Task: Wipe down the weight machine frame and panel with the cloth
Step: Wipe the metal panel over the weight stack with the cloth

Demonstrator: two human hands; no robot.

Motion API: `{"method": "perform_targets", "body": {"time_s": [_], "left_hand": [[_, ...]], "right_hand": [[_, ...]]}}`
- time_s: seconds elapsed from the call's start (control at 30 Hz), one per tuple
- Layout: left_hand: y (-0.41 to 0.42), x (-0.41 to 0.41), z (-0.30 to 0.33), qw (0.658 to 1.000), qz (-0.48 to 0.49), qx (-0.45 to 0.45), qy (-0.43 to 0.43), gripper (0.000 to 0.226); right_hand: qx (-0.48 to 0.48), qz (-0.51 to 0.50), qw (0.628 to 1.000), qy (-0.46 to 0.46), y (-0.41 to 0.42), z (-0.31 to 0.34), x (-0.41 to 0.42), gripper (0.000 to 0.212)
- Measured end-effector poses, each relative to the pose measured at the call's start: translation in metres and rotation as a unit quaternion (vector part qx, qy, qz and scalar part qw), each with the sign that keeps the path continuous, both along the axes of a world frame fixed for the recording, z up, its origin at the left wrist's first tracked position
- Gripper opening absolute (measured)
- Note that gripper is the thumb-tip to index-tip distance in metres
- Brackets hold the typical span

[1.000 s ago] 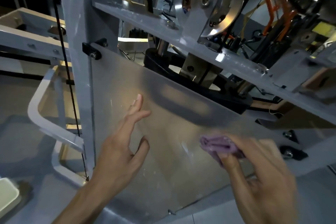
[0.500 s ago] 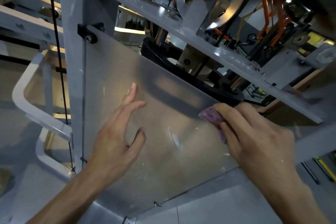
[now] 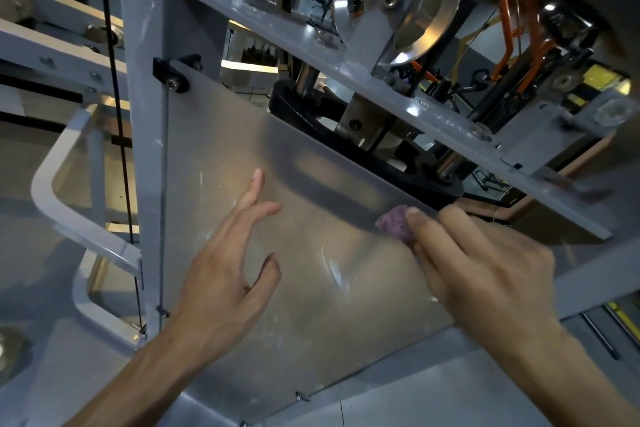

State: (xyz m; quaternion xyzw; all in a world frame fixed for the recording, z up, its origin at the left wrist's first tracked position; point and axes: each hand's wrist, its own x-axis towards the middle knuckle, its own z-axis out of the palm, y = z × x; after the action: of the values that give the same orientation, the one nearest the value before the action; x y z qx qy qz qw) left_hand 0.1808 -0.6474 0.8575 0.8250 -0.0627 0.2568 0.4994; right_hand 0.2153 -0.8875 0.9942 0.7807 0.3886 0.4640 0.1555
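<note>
A frosted translucent panel (image 3: pixel 221 135) is bolted to the grey upright of the weight machine frame (image 3: pixel 145 87). My right hand (image 3: pixel 485 270) holds a bunched purple cloth (image 3: pixel 394 224) against the panel near its upper right edge. Most of the cloth is hidden under my fingers. My left hand (image 3: pixel 228 270) hovers in front of the panel's middle with fingers straight and spread; whether the fingertips touch the panel is unclear.
A grey crossbar (image 3: pixel 398 107) slants above the panel, with a shiny metal pulley wheel (image 3: pixel 405 0) over it. A black cable (image 3: pixel 117 114) runs down left of the upright. White curved tubing (image 3: pixel 65 211) sits lower left. Orange parts (image 3: pixel 519 31) show at the upper right.
My right hand has carried the cloth up the panel from its lower right to its upper edge. The left hand has stayed spread at the panel's middle.
</note>
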Motion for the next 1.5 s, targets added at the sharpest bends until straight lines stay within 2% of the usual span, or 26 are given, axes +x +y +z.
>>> {"method": "perform_targets", "body": {"time_s": [0.13,0.2,0.33,0.43,0.6,0.7,0.83,0.9,1.07,1.17,1.27,1.37,1.5], "left_hand": [[0.000,-0.003,0.004,1.000,-0.002,-0.001,0.005,0.061],[0.000,-0.003,0.005,1.000,-0.006,-0.001,0.004,0.061],[0.000,-0.004,0.004,1.000,0.000,0.008,0.009,0.061],[0.000,-0.005,0.004,1.000,0.003,0.010,0.009,0.060],[0.002,-0.006,0.006,1.000,-0.006,0.007,0.000,0.059],[0.002,-0.006,0.005,1.000,-0.006,0.014,-0.009,0.060],[-0.003,-0.009,0.005,1.000,-0.006,0.011,-0.014,0.060],[-0.008,-0.012,0.009,0.999,-0.014,0.011,-0.030,0.055],[-0.021,-0.020,0.015,0.997,-0.058,0.008,-0.059,0.054],[-0.028,-0.022,0.015,0.996,-0.082,-0.003,-0.044,0.063],[-0.032,-0.022,0.015,0.994,-0.097,0.006,-0.048,0.066],[-0.035,-0.022,0.015,0.992,-0.114,0.010,-0.049,0.063],[-0.042,-0.021,0.015,0.989,-0.135,0.027,-0.062,0.058]], "right_hand": [[-0.054,-0.015,0.998,0.040,0.002,-0.040,-0.001,0.011],[-0.086,-0.015,0.995,0.051,-0.001,-0.059,0.001,0.013],[-0.028,-0.003,1.000,0.009,0.007,-0.028,0.005,0.011],[0.003,-0.003,1.000,-0.021,0.015,-0.013,0.004,0.017],[-0.069,-0.027,0.996,0.056,0.003,-0.067,0.001,0.012],[-0.055,-0.020,0.996,0.069,-0.003,-0.053,0.001,0.002],[0.017,-0.019,1.000,-0.008,-0.004,-0.002,-0.006,0.027],[0.019,-0.039,0.999,-0.011,-0.007,-0.006,-0.009,0.026],[-0.035,-0.077,0.993,0.084,-0.020,-0.059,-0.017,0.015],[0.035,-0.056,0.994,0.086,-0.021,-0.036,-0.026,0.008],[0.149,-0.070,0.980,0.108,-0.025,-0.004,-0.046,0.010],[0.275,-0.123,0.937,0.177,-0.038,0.012,-0.063,0.031],[0.282,-0.196,0.911,0.229,-0.044,0.004,-0.074,0.025]]}}
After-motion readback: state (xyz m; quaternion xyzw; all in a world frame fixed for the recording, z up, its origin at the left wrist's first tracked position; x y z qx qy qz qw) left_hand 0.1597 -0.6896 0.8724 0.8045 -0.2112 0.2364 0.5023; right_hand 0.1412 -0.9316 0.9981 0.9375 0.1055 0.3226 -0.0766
